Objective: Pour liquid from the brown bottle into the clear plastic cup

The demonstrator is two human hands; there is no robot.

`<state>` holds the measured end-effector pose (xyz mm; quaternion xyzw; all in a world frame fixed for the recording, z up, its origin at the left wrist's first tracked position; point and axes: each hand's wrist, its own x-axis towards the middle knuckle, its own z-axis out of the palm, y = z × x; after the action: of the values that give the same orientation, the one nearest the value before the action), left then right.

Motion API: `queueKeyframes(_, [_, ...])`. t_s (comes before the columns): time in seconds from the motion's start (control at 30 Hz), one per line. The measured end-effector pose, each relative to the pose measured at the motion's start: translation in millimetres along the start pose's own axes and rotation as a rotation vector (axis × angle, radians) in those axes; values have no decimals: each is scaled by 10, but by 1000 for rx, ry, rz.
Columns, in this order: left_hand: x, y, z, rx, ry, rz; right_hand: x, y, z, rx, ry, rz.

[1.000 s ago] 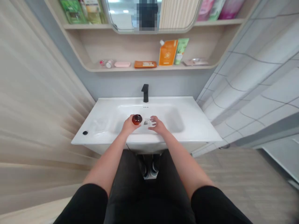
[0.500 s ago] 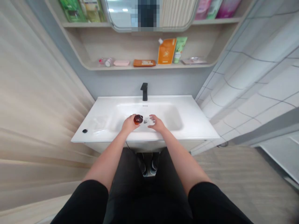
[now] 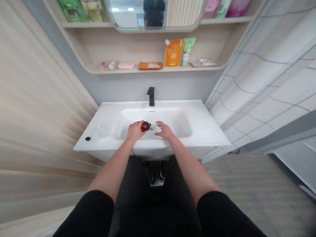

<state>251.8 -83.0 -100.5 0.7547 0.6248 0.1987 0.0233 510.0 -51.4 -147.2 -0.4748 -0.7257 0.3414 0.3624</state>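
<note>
Over the basin, my left hand (image 3: pixel 134 130) is closed round a small amber bottle (image 3: pixel 145 126) of reddish-brown colour. The bottle leans to the right, its dark narrow mouth pointing at my right hand (image 3: pixel 163 130). The fingers and thumb of that hand curve in a C shape round a clear, cup-like thing (image 3: pixel 158 128), whose outline is hard to make out. Between the bottle and my right fingers shows a shiny grey patch, perhaps the drain (image 3: pixel 152 127). Both hands are above the white sink (image 3: pixel 181 120), a short gap apart.
A black faucet (image 3: pixel 151 96) rises behind the basin. On the left counter lie a small black cap (image 3: pixel 88 139) and a clear flat thing (image 3: pixel 103 130). The shelf above holds an orange pouch (image 3: pixel 174 53), a green tube (image 3: pixel 188 51) and an orange packet (image 3: pixel 150 65). A curtain (image 3: pixel 37 98) hangs at left.
The amber bottle has tipped further toward the right, its mouth now lower and facing my right hand. My right hand stays nearly in place; the whole view shifts slightly.
</note>
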Motion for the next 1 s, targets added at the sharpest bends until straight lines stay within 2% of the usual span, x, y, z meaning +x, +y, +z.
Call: queueKeyframes(1.0, [-36, 56, -51, 24, 27, 7, 1, -27, -8, -16, 9, 15])
